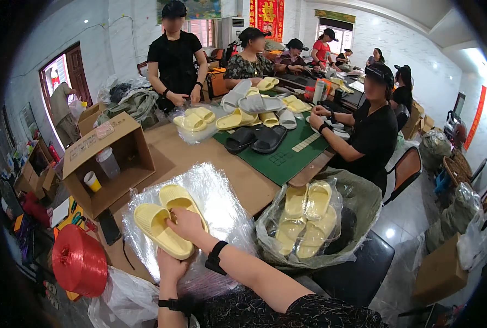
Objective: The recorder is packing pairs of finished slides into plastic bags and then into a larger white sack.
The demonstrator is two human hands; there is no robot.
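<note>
A pair of pale yellow slide slippers point(151, 221) is in front of me, toes pointing away, above a stack of clear plastic bags point(213, 188). My left hand point(170, 267) grips the heel end of the left slipper from below, its fingertips hidden under the sole. Reaching in from the right, my right hand point(187, 225) is closed with its fingers at the inner edge of the left slipper, between the two. The right slipper point(179, 198) lies close alongside, partly covered by that hand. Black bands circle both my wrists.
A cardboard box point(137, 146) holding cups stands left, near a phone point(110, 227) and red twine roll point(79, 261). To the right, a lined container point(358, 240) holds bagged yellow slippers point(303, 218). Loose slippers cover a green mat point(279, 169); several people work around the table.
</note>
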